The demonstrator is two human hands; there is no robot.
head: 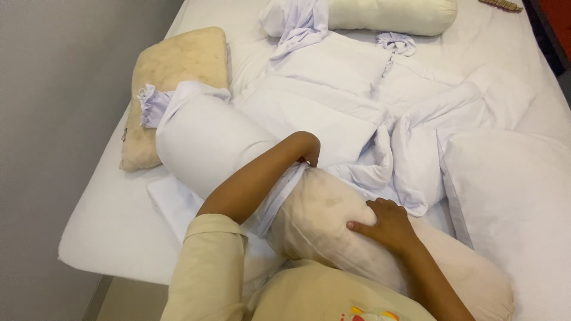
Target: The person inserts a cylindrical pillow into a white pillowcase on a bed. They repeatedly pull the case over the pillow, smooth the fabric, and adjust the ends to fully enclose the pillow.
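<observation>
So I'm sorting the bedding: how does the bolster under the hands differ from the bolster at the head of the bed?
The near bolster is half inside a white cover, while the far bolster lies bare. The near one runs slantwise across the bed and looks dingy where bare; the far one lies crosswise and looks cleaner. The left hand grips the cover's edge and the right hand presses the near one; nothing touches the far one. Both are long cream cylinders.
</observation>
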